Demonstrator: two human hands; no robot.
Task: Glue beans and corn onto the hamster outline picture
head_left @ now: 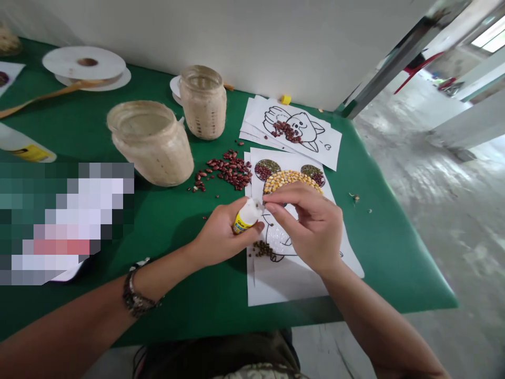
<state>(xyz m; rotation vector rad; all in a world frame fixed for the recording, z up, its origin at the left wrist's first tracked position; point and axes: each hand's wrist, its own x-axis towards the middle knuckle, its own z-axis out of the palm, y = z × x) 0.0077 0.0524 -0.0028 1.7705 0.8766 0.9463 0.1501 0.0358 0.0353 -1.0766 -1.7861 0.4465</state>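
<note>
My left hand (221, 237) is wrapped round a small white glue bottle (246, 217) with a yellow label, its top tilted toward my right hand. With thumb and forefinger pinched right at the bottle's tip, my right hand (311, 226) grips something too small to make out. Below both hands lies a paper with a line drawing (288, 284) of an animal. Yellow corn kernels (290, 178) fill its head, and its ears hold green and dark red pieces. Glossy wet-looking white marks show on the body. A small pile of green beans (263, 249) sits by the drawing's lower left.
Red beans (232, 169) are heaped left of the paper. Two twine-wrapped jars (158, 147) stand behind them. More drawings (331, 145) with red beans lie at the back. At left are a ribbon spool (84, 60), another bottle (27, 147) and a blurred-out object (74, 226).
</note>
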